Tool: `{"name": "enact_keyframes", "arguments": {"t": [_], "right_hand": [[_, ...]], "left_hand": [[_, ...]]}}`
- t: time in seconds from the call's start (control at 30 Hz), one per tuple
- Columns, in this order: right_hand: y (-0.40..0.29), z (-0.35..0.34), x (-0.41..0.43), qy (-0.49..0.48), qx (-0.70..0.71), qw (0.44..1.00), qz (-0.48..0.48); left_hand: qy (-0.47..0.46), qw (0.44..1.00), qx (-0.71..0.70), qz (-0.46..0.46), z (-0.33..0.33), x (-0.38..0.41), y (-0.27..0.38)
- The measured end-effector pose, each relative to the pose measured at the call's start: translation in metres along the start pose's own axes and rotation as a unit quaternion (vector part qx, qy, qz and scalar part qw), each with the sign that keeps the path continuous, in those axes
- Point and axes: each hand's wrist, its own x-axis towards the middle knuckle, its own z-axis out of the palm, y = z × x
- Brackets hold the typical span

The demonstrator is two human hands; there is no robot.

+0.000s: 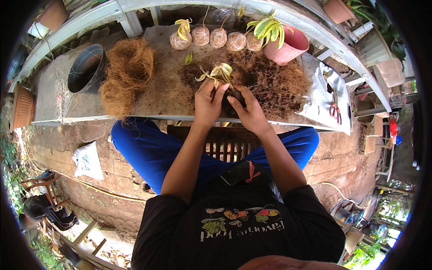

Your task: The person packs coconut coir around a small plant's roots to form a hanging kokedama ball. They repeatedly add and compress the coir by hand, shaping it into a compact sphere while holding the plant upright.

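Note:
A small plant with pale yellow-green leaves point(221, 71) rises from between my two hands. My left hand point(208, 101) pinches its base with thumb and fingers. Under the leaves is a dark clump of soil point(235, 98), partly hidden by the fingers. My right hand point(249, 108) curves its fingers and thumb around the clump's right side. Loose dark soil and fibre point(270, 84) cover the table around both hands. Behind them stands a row of several thread-wrapped balls point(218, 37), some with stems or leaves. A single green leaf point(189, 58) lies in front of the row.
Brown coconut fibre point(126, 74) is heaped left, beside a tipped black pot point(87, 69) and tangled thread point(60, 99). At right, a pink pot point(287, 45) leans by a leafy plant point(268, 29); red-handled scissors point(335, 111) lie on a silvery plastic sheet point(314, 76). A metal rail point(216, 4) bounds the back.

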Motion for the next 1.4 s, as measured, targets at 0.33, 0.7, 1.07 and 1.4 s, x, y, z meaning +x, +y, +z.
{"name": "enact_keyframes", "arguments": {"t": [0.33,0.7,1.07,1.4], "right_hand": [[0.019,-0.007,0.002,-0.002,0.215,0.963,0.16],[0.03,-0.032,0.028,-0.01,0.355,0.923,0.148],[0.043,-0.026,0.017,-0.044,0.325,0.941,0.087],[0.056,-0.027,0.02,0.019,0.363,0.925,0.113]], "left_hand": [[-0.007,0.986,-0.113,-0.121,-0.005,-0.004,-0.02],[0.026,0.993,0.005,-0.115,-0.021,0.018,0.005],[-0.332,0.936,0.117,-0.029,0.12,0.094,0.103],[-0.216,0.971,0.104,0.003,0.097,0.08,0.115]]}}
